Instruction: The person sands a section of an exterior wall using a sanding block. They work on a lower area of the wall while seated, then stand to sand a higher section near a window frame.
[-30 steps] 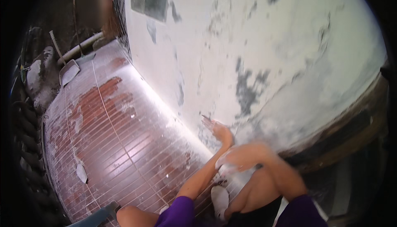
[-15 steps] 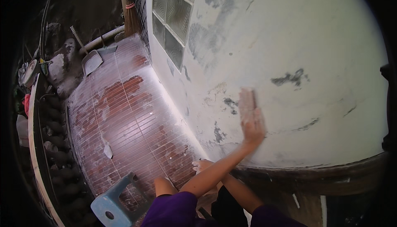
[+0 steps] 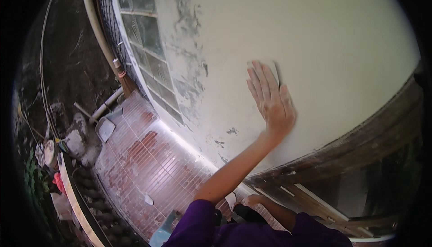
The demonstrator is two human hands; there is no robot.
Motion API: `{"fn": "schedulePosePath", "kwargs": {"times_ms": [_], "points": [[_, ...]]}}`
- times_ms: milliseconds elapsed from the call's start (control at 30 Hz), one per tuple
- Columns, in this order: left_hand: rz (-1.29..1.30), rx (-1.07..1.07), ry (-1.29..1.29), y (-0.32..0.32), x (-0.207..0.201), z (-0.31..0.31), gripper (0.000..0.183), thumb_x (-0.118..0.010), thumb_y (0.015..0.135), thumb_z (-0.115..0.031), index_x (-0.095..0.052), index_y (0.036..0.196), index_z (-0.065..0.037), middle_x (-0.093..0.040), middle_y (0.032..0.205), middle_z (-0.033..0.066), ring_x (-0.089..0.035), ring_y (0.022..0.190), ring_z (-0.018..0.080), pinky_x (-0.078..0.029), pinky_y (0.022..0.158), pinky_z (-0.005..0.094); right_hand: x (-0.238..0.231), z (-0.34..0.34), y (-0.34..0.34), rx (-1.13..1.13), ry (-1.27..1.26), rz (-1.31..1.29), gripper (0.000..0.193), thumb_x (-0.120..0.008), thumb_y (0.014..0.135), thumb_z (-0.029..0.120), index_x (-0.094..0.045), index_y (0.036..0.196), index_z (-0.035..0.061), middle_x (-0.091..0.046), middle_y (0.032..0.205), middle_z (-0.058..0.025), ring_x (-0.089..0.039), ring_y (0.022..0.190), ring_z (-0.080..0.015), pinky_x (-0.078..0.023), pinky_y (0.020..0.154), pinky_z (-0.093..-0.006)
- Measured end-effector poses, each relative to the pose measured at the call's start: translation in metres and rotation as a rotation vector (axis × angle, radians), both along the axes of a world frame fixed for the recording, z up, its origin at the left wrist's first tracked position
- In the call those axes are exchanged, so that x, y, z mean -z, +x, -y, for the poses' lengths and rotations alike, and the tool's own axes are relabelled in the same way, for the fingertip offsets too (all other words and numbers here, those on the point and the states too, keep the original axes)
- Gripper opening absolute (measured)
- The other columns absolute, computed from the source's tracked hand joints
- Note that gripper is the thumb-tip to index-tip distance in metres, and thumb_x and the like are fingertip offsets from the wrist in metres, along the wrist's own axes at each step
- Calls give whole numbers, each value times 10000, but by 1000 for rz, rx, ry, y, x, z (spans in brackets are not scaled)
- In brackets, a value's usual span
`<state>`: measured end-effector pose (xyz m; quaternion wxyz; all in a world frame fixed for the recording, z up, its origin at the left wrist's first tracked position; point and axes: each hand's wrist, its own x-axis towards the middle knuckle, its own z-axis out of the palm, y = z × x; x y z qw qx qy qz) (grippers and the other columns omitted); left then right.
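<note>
My left hand (image 3: 275,105) lies flat against the pale wall (image 3: 324,44), fingers pointing up and slightly apart, dusty white. Under those fingers is a small pale sheet (image 3: 276,70) that looks like sandpaper, its edge showing beside the index finger. Low in front of my body, my right hand (image 3: 251,200) is partly hidden, and its fingers are too unclear to read. Just left of it a whitish flat piece (image 3: 231,199) shows; whether the hand touches it cannot be told. Grey patches (image 3: 189,87) mark the wall near the window.
A glass-block window (image 3: 146,49) is at left. Dusty red tiles (image 3: 144,157) hold a white scrap (image 3: 148,199), a dustpan (image 3: 106,130) and a broom (image 3: 126,80). A blue stool (image 3: 163,232) stands close on my left. A dark ledge (image 3: 351,141) runs along the wall's lower edge.
The view has turned, shifting the floor and window leftward. My left hand now rests on a smoother, paler part of the wall. My right hand appears lower and farther right.
</note>
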<state>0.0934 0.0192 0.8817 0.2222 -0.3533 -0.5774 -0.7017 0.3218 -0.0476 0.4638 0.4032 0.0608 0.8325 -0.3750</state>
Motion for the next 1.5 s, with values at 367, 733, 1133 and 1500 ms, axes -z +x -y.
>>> {"fn": "schedulePosePath", "kwargs": {"times_ms": [367,733,1133,1500], "points": [[-917,-31,47,-4,52,2,550,-472,949,-232,-439,1416,56,-386,1508,236,-223,1455,442,-128,1172,572,56,48,58,888,313,-266,442,-532,927,391,-642,1208,67,-645,1203,-201,-610,1124,-358,-476,975,-433],[-945,13,177,2,-185,-28,526,-480,976,-271,-427,1481,-130,-355,1567,37,-299,1453,293,-196,1186,487,126,328,240,1641,-63,602,444,-560,898,331,-664,1128,-34,-704,1069,-217,-713,922,-311,-555,755,-451],[-1355,164,-51,-11,-13,-2,499,-527,940,-244,-509,1424,-126,-427,1520,20,-310,1442,291,-208,1163,540,84,355,217,1836,-16,152,434,-531,973,330,-565,1343,105,-632,1278,-129,-638,1121,-264,-511,928,-399],[447,763,-891,35,364,208,303,-490,1000,-200,-653,1173,-13,-695,1060,183,-675,845,315,-517,750,399,20,379,296,2263,137,-251,331,-590,946,210,-644,1242,73,-674,1197,-154,-656,1088,-261,-511,897,-370]]}}
